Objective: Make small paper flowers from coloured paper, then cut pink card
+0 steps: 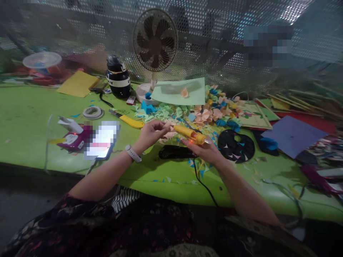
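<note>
Holding in the head view: right hand (205, 149) is gripping a yellow glue gun (187, 133), fingers curling around it, its tip pointing toward the left hand (153, 134). Left fingers are pressing together near the tip; anything pinched there is too small to tell. Glue gun is showing a red glow near a black handheld tool (175, 152) on the table (24, 132). Crumpled paper pieces (211, 113) are lying beyond, a yellow cutter (132, 121) resting beside them.

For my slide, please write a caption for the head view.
Right hand holding a yellow plastic tool, left hand near its tip, over a green table with small colourful paper pieces.
</note>
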Tool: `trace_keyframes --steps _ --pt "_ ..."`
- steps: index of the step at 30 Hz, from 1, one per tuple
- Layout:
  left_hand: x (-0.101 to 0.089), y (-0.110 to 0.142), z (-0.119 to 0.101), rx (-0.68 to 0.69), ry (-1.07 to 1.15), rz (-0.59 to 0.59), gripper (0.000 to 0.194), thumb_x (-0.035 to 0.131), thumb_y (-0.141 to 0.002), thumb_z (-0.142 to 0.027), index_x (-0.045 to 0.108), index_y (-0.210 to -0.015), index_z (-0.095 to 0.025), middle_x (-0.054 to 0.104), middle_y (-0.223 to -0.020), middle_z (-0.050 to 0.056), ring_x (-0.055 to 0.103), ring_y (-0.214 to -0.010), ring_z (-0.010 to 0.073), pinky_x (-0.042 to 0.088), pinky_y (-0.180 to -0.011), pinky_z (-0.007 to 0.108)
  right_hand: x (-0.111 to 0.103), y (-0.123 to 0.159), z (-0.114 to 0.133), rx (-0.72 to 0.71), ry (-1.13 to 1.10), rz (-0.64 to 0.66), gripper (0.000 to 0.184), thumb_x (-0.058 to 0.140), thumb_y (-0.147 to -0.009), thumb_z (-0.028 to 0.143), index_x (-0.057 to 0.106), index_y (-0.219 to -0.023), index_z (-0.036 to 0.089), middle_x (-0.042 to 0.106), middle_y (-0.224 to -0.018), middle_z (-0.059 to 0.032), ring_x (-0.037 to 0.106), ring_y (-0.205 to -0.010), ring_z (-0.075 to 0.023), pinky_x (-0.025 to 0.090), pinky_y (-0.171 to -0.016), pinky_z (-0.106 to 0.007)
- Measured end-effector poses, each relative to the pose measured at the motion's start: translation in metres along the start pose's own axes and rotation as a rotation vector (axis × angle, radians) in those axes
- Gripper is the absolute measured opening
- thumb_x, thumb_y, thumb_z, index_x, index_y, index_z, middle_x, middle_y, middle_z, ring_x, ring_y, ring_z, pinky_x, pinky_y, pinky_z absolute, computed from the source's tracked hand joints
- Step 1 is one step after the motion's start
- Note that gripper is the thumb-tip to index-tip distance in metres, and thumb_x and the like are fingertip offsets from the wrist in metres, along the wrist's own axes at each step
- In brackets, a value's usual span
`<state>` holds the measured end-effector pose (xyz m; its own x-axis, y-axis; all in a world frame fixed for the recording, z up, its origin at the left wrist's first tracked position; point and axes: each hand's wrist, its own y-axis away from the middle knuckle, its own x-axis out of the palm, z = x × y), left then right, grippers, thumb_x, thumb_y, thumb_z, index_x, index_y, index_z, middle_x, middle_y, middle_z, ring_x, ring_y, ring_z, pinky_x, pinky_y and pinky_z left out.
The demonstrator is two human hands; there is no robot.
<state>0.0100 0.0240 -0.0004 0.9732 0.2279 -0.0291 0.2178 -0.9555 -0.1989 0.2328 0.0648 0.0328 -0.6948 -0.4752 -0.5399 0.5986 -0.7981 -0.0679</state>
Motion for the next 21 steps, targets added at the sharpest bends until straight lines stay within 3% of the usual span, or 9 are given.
trace_keyframes --steps 5,21 --pt "0.0008 0.0010 -0.0007 0.014 -0.001 -0.008 0.041 0.083 -0.070 -0.052 0.066 -0.059 -0.016 0.062 -0.075 0.005 0.059 -0.068 0.0125 0.060 -0.055 0.023 0.0007 0.0007 0.0022 -0.012 -0.004 -0.003 0.037 0.069 -0.081 0.055 0.063 -0.078 0.018 0.048 -0.057 0.0032 0.039 -0.049 -0.0098 0.032 -0.045 -0.027" --pt "-0.0003 0.0014 0.0004 0.043 -0.033 -0.018 0.037 0.081 -0.071 -0.048 0.067 -0.061 -0.015 0.063 -0.082 0.008 0.061 -0.071 0.0139 0.060 -0.053 0.024 0.0016 0.0011 -0.0004 -0.021 0.035 -0.028 0.039 0.068 -0.081 0.056 0.062 -0.075 0.018 0.049 -0.058 0.0021 0.040 -0.052 -0.0102 0.034 -0.047 -0.027"
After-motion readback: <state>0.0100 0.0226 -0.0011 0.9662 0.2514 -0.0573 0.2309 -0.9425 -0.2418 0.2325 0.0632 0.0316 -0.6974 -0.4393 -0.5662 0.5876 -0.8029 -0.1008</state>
